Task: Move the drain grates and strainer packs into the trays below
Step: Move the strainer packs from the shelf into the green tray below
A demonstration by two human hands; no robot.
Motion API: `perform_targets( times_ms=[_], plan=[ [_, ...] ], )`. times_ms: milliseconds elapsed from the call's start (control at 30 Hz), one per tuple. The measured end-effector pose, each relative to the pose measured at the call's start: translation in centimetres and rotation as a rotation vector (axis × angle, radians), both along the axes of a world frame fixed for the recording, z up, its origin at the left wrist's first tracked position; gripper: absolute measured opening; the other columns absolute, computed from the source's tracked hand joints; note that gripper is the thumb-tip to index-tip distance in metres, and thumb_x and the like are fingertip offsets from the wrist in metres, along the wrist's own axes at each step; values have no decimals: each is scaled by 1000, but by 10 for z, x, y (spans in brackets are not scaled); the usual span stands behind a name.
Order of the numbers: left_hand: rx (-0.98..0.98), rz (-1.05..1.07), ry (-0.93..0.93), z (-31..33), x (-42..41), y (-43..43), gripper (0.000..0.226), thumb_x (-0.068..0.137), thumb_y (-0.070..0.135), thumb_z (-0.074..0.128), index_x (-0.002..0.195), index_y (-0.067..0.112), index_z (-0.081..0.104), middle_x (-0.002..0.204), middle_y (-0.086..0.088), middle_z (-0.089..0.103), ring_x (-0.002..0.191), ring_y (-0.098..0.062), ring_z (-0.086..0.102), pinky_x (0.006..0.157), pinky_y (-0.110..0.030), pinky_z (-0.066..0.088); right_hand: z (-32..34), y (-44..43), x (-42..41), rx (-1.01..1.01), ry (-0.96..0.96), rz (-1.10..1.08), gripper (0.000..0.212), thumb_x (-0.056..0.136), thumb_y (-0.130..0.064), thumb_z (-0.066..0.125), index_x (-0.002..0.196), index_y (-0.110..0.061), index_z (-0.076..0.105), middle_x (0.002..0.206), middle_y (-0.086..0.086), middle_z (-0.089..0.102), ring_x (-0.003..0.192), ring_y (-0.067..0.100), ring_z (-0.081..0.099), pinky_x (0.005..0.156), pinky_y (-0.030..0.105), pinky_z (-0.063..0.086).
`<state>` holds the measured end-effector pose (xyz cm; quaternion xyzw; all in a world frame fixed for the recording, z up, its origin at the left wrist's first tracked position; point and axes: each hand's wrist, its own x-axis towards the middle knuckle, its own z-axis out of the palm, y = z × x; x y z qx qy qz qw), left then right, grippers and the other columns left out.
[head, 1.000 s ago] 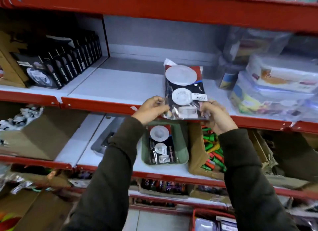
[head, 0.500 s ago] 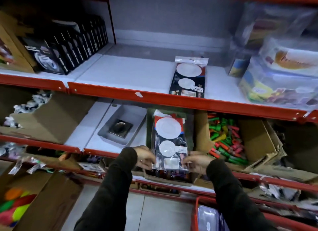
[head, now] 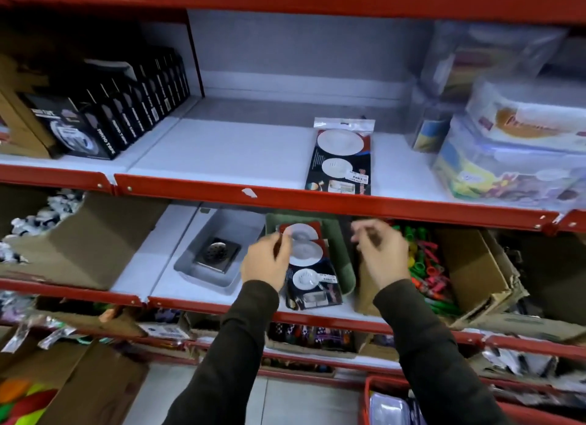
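Observation:
One strainer pack [head: 341, 158] with white discs on a black and red card lies flat on the upper shelf. On the shelf below, strainer packs [head: 309, 266] are stacked in a green tray [head: 344, 256]. My left hand [head: 268, 259] rests at the left edge of that stack, fingers touching the top pack. My right hand [head: 379, 250] hovers just right of the tray, fingers apart and holding nothing. Left of the green tray, a grey tray [head: 203, 275] holds a square metal drain grate [head: 217, 252].
Black boxes [head: 104, 120] stand in a row on the upper shelf's left; clear plastic containers [head: 513, 145] fill its right. Cardboard boxes flank the trays, the right one [head: 428, 266] full of coloured items. The red shelf lip [head: 285, 199] hangs just above my hands.
Both hands carried a strainer pack down from the upper shelf into the green tray. My right hand has let go and pulled aside; my left still touches the stack.

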<state>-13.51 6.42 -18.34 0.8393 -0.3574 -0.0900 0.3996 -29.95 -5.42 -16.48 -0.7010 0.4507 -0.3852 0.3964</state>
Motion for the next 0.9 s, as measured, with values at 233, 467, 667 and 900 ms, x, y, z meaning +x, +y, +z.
perform_targets(
  times_ms=[233, 467, 667, 900],
  plan=[
    [3, 42, -501, 88, 4, -88, 39, 97, 37, 40, 125, 25, 63, 125, -4, 59, 113, -26, 54, 96, -42, 34, 69, -66, 27, -325, 660, -240, 42, 96, -34, 45, 132, -16, 57, 128, 16, 65, 121, 38, 49, 100, 44, 33],
    [376, -43, -23, 112, 24, -121, 33, 94, 37, 50, 113, 17, 66, 116, -5, 68, 114, -30, 59, 112, -47, 21, 85, -103, 41, 183, 155, -49, 45, 86, -17, 67, 128, -4, 57, 107, 8, 66, 99, 24, 64, 88, 28, 52],
    [-249, -159, 634, 123, 42, -98, 9, 91, 17, 63, 95, 12, 69, 104, -6, 72, 68, -14, 69, 69, -22, 58, 114, -86, 16, 771, -687, 223, 15, 85, 9, 60, 81, -6, 60, 81, 13, 60, 73, 21, 65, 56, 28, 61],
    [-15, -628, 1230, 71, 45, -6, 25, 80, 1, 63, 105, 6, 66, 96, -11, 76, 73, -20, 76, 70, -39, 65, 71, -44, -26, 934, -334, 763, 28, 83, 9, 53, 100, -3, 72, 107, 21, 73, 90, 26, 75, 75, 29, 62]
  ],
)
